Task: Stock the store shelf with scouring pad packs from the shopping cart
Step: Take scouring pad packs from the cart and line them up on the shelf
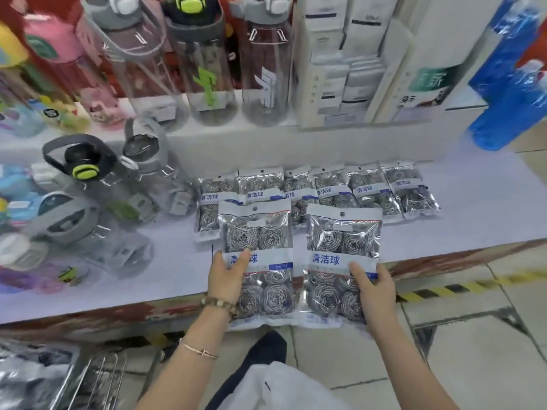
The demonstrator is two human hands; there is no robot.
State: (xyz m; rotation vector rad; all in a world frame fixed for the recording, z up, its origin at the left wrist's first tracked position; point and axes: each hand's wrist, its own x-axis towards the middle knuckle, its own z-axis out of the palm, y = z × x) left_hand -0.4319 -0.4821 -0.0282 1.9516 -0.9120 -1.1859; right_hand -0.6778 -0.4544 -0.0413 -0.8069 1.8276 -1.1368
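White shelf [473, 208] spreads beyond our hands, with a row of scouring pad packs [364, 189] lying flat further back. Our left hand [228, 276] grips the left pack [254, 229] and our right hand [374, 288] the right pack [343, 235], side by side over the shelf's front edge.

The low white shelf [473, 208] in front of me has a worn red front edge. Six scouring pad packs [365, 190] lie flat on it in a row near the back, side by side and partly overlapping. To their left, clear water bottles [97, 184] lie on their sides. Behind is a raised white step [231, 134], where tall bottles [207, 69] and white boxes [334, 69] stand.
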